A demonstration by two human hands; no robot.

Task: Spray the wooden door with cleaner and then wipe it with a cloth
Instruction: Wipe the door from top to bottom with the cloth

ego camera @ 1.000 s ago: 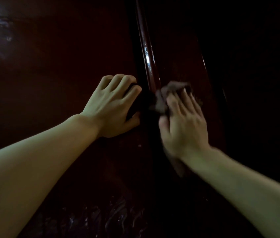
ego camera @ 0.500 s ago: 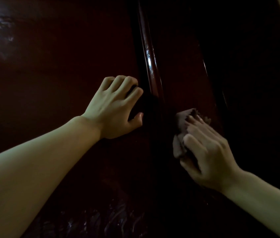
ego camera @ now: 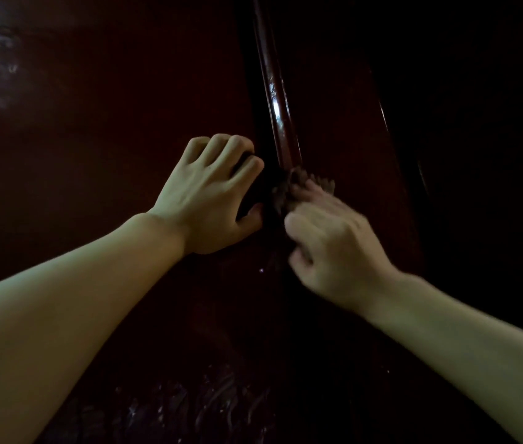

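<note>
Head view looks close onto the wooden door (ego camera: 99,129), dark reddish-brown and glossy, filling nearly the whole picture, with pale glare at the upper left and streaky wet-looking marks low in the middle. A raised moulding (ego camera: 277,110) runs up it, catching a bright line of light. The cloth (ego camera: 292,187), brownish and bunched, lies against the door at the foot of that lit strip, gripped by the right hand (ego camera: 333,241), whose fingers curl round it; the hand is blurred. Just left of it, the left hand (ego camera: 208,200) grips a dark edge of the door with bent fingers. No container shows.
</note>
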